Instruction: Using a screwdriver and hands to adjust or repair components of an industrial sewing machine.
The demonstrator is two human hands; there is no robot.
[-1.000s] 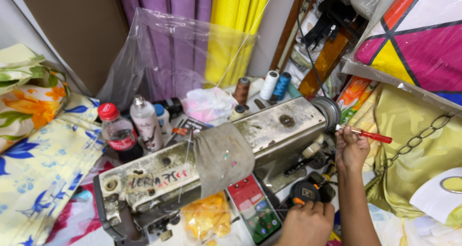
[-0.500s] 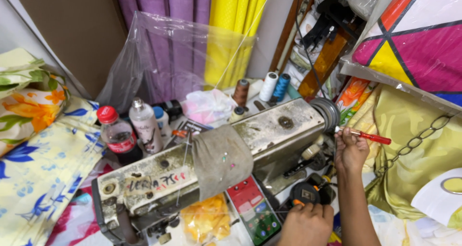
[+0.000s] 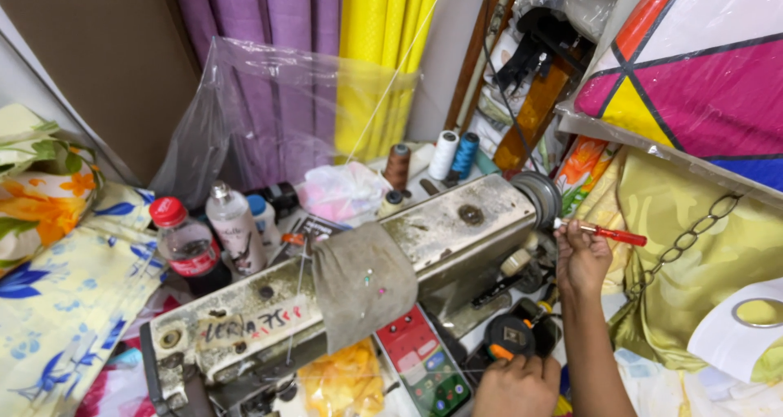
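Three bottles stand behind the sewing machine (image 3: 342,303): one red-capped (image 3: 183,246), one white (image 3: 234,225), one small blue-capped (image 3: 263,215). Four thread spools at the back. My right hand (image 3: 581,258) has its fingers closed on a red-handled screwdriver (image 3: 608,234) beside the handwheel (image 3: 538,195). My left hand (image 3: 515,384) grips a black and orange object (image 3: 507,338), fingers curled.

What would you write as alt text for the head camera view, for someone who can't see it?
A person's right hand holds a red-handled screwdriver at the handwheel end of a worn sewing machine, while the left hand rests low by a black and orange tool. Thread spools, bottles and bright fabrics surround the machine.
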